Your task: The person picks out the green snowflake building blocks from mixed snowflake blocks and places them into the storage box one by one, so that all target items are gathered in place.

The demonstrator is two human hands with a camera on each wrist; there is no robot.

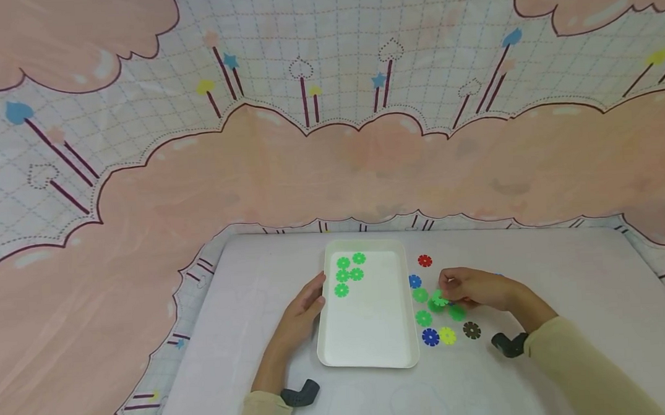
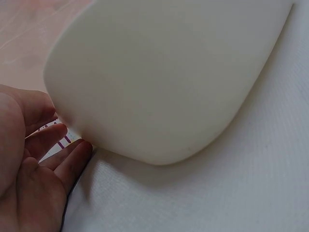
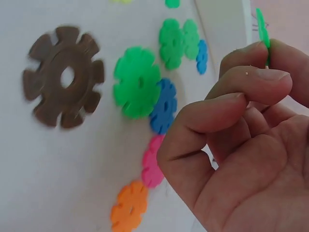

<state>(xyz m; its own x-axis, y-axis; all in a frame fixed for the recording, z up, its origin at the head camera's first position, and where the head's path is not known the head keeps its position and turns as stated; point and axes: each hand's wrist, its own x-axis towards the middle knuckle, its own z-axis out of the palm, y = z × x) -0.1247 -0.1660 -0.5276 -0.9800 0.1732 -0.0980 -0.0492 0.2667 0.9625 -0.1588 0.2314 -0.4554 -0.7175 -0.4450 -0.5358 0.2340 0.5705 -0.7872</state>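
Observation:
Beside the white tray (image 1: 371, 329), my left hand (image 1: 300, 314) touches the tray's left side with fairly straight fingers. In the left wrist view these fingertips (image 2: 83, 147) rest at the tray's outer wall (image 2: 164, 87). Several green snowflake discs, one of them (image 1: 342, 290) nearest the front, lie in the tray's upper left. To the right of the tray, my right hand (image 1: 475, 288) pinches a green snowflake disc (image 3: 262, 31) edge-on between thumb and index finger. It hovers over loose green discs (image 1: 423, 318) on the table.
Around the right hand lie a red disc (image 1: 425, 261), a dark blue disc (image 1: 430, 337), a yellow disc (image 1: 448, 335) and a brown disc (image 1: 472, 330). The right wrist view also shows a pink disc (image 3: 153, 162) and an orange disc (image 3: 129, 208). A patterned cloth (image 1: 331, 170) hangs behind the table.

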